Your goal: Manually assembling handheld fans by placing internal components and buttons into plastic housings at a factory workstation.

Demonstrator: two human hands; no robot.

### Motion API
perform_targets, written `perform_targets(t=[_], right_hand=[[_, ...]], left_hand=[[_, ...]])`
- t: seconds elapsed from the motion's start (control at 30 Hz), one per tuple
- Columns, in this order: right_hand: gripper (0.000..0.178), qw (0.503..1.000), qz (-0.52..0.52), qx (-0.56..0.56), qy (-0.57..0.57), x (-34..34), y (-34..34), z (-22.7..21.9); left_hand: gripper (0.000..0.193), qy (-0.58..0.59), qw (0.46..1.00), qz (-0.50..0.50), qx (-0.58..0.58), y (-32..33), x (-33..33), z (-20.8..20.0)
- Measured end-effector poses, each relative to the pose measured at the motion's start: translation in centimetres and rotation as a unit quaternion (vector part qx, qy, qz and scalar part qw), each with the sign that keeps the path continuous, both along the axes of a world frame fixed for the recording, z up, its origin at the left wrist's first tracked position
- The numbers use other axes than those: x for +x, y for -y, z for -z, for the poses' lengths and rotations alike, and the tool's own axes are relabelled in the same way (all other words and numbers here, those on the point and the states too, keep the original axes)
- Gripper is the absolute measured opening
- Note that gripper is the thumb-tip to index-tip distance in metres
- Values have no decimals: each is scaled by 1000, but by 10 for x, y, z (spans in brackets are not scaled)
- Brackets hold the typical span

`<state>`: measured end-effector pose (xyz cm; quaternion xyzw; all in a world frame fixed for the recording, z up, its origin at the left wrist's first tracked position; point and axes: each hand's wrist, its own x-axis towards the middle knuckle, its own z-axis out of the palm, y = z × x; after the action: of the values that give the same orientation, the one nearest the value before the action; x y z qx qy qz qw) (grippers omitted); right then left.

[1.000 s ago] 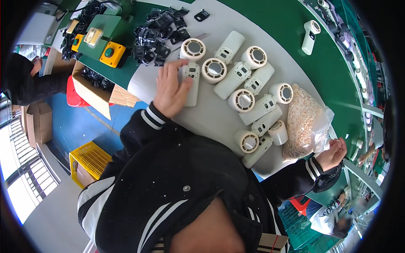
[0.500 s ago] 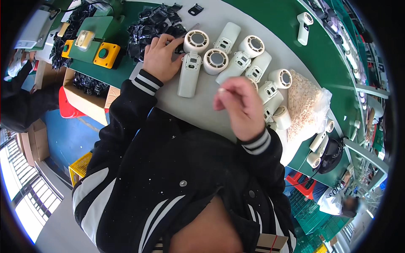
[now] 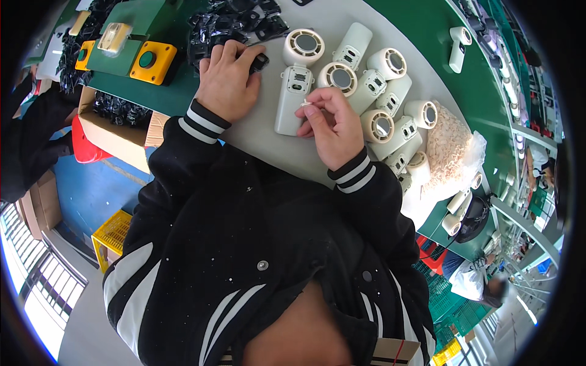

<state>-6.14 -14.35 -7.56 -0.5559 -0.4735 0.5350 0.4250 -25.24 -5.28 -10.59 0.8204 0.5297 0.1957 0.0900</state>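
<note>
My left hand lies at the near edge of a heap of glossy black plastic parts. Between its thumb and forefinger sits one small black plastic part. My right hand pinches a tiny cream plastic piece with thumb and fingertips. That piece is over the lower body of a white handheld fan, whose round head points away from me. Several more white handheld fans lie to the right, some overlapping. A bag of small cream pieces stands beyond them.
On the left are a yellow box with a green button and an open carton of black parts. A single fan lies on the green bench at the far right. At lower right, another person is near red stools.
My right hand has come left from the fans on the right to the nearest fan, carrying the cream piece. My left hand has drawn slightly back from that fan with the black part. The view has shifted a little.
</note>
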Motion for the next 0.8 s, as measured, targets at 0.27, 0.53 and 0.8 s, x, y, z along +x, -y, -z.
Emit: perform_targets(t=[0.27,0.53,0.8], right_hand=[[8,977,47,82,192,-14,-13,6],[7,957,77,131,249,-25,-29,5],[11,929,76,158,326,-27,-38,-2]], left_hand=[[40,24,1000,12,15,-7,-8,-3],[41,-29,996,77,42,-20,-14,-13],[40,-89,963,252,15,-37,-24,-20]])
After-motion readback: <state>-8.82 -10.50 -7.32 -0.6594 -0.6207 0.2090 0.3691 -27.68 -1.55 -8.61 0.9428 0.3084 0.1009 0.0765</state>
